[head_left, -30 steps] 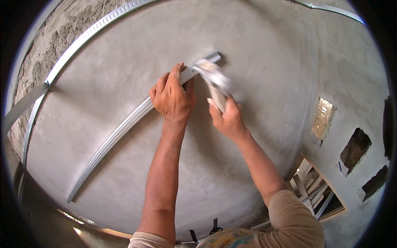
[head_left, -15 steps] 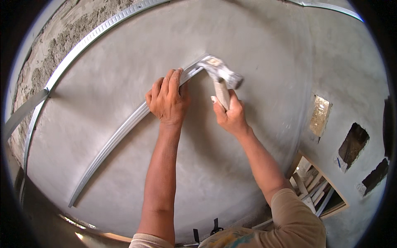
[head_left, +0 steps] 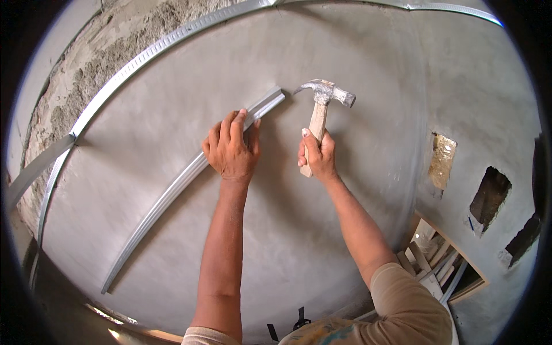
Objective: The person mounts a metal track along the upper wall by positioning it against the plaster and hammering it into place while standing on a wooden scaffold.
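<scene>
A grey metal channel (head_left: 190, 175) lies flat against a smooth plastered wall (head_left: 322, 230), its long axis running on a diagonal from a low end at lower left up to a free end at upper right, just left of the middle of the view; the bend along its length may be an effect of the lens. The left hand (head_left: 231, 150) rests on the channel's upper part, palm to the metal and fingers closed side by side, pressing the strip to the plaster a short way below the free end. The right hand (head_left: 317, 156) is wrapped in a closed fist about the pale wooden handle of a claw hammer (head_left: 321, 109), gripped near the handle's lower end and held nearly upright. The hammer's steel head stands level with the free end of the channel and just to its right, apart from it, with the claw side turned left toward the channel and the striking face turned right. The free end thus lies up and to the left of the right hand, between the two hands and nearest the hammer head. Farther out, a second ribbed metal track (head_left: 144, 54) runs along the upper left where the plaster meets rough masonry. At far right the wall shows three rough openings (head_left: 489, 198), and below them stands an open wooden box (head_left: 443, 259) holding pale offcuts.
</scene>
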The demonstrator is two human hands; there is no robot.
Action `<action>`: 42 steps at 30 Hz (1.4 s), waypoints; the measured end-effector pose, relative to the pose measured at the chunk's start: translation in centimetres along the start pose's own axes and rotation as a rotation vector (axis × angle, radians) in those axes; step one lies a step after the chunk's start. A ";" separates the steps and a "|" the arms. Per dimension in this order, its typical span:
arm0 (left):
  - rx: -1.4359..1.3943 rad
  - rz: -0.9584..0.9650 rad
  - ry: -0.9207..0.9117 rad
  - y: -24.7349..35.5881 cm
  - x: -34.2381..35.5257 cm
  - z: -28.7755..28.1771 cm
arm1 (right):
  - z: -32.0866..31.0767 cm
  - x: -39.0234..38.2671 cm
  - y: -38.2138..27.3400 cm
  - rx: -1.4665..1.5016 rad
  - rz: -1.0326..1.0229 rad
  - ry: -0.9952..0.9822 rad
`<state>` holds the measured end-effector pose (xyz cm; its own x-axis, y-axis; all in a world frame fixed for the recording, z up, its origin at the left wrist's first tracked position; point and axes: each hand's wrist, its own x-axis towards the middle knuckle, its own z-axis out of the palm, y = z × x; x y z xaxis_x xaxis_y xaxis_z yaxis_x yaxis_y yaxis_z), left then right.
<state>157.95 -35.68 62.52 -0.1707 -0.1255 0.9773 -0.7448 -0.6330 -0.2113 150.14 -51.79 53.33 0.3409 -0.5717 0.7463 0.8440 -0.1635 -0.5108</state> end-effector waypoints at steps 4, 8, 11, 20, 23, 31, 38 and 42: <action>-0.015 0.097 0.027 -0.2 0.3 0.5 | -0.5 0.4 0.0 0.160 0.141 0.088; -0.020 0.151 0.001 -0.6 -0.2 0.6 | -0.1 0.1 0.0 0.177 0.154 0.109; -0.047 0.175 0.024 0.2 -0.5 1.0 | -0.6 0.0 0.5 0.125 0.118 0.090; -0.129 0.058 -0.056 2.1 0.0 1.2 | -1.1 0.0 0.3 -0.083 0.024 -0.052; -0.163 -0.035 -0.119 2.3 0.2 0.9 | -0.9 -0.2 0.6 -0.082 0.021 -0.027; -0.125 -0.052 -0.181 2.6 1.0 0.3 | -2.8 -1.5 1.9 -0.340 -0.162 0.006; -0.121 -0.077 -0.201 2.7 0.9 0.2 | -1.2 -1.6 -0.7 -0.308 -0.390 0.049; -0.140 -0.077 -0.199 3.0 0.7 0.7 | -1.8 0.7 0.6 -0.608 -0.439 0.027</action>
<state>156.02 -38.21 62.58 0.0097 -0.2373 0.9714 -0.8352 -0.5361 -0.1226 150.15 -53.73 52.78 0.0086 -0.3698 0.9291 0.5202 -0.7919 -0.3200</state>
